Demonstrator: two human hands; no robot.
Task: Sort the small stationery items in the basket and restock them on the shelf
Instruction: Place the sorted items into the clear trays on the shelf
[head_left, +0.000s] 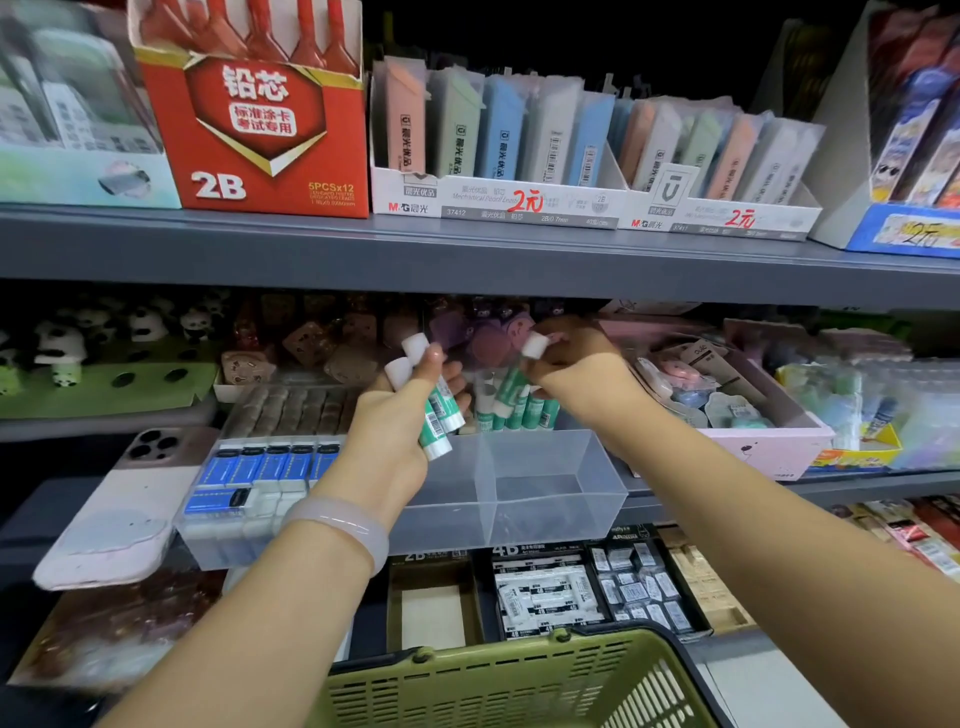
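Green-and-white glue sticks (439, 410), an olive-green slotted basket (519, 680), a red lead box (260, 130), grey shelf (467, 254).

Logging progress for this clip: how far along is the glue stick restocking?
Done: several glue sticks already stand at the back of the clear divided bin. In hand: the left hand grips a few more; the right hand holds one by its white cap above the row. Left: the bin's front compartments look empty; the green basket's contents are not visible.

Clear smooth plastic bin (545, 467); matt green plastic basket (519, 680); glossy cardbd box (260, 130)
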